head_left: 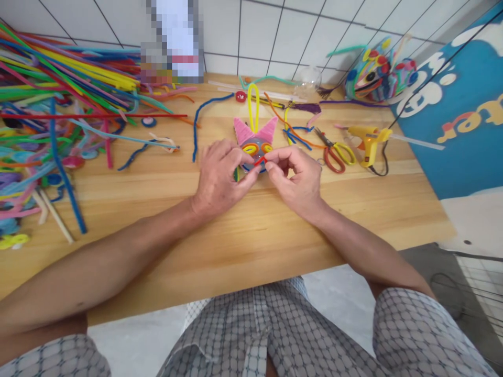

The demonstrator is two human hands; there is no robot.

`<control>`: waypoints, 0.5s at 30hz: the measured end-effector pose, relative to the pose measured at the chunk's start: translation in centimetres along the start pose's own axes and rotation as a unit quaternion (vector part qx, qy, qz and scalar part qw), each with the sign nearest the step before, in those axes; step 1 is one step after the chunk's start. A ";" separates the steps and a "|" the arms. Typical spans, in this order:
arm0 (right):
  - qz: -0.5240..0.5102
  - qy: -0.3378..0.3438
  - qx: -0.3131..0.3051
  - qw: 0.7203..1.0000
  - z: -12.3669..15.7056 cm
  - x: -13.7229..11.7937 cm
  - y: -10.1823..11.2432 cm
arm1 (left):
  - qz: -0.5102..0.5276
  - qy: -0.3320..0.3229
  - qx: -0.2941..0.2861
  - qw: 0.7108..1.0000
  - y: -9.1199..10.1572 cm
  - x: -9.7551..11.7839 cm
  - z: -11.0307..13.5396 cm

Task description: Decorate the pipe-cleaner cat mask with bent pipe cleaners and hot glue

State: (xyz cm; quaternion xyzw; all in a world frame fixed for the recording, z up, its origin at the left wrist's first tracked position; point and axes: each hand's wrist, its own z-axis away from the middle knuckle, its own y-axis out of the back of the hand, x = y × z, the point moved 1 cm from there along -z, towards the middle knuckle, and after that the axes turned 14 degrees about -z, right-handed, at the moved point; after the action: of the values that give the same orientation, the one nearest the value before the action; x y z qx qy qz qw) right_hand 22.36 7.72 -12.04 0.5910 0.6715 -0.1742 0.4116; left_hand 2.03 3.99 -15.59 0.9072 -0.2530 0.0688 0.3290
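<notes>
A cat-like craft face (256, 140) lies on the wooden table, with pink pointed ears, orange-and-yellow spiral eyes and a yellow loop (253, 104) rising from its top. Over its lower part, a short bent red pipe cleaner (260, 161) is pinched between my two hands. My left hand (220, 178) has its thumb and fingertips at the red piece's left end, beside the face. On the other end, my right hand (296, 175) closes with thumb and forefinger. Both hands partly cover the face's lower edge.
Many coloured pipe cleaners (78, 73) are heaped at left. Right of the face lie scissors (334, 152) and a yellow glue gun (369, 141) with its cord. A colourful wrapped craft (371, 76) stands at the back right. Blue pipe cleaner (202, 112) and orange strips lie nearby.
</notes>
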 end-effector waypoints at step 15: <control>-0.051 -0.066 0.008 0.996 0.6 -0.7 -0.9 | 0.027 -0.021 0.004 0.999 0.4 0.3 -0.1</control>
State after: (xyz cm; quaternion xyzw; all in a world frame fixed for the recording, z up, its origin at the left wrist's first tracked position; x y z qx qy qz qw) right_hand 21.67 6.63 -12.15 0.5464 0.6710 -0.2388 0.4407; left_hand 2.10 3.62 -15.18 0.9026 -0.2843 0.0601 0.3176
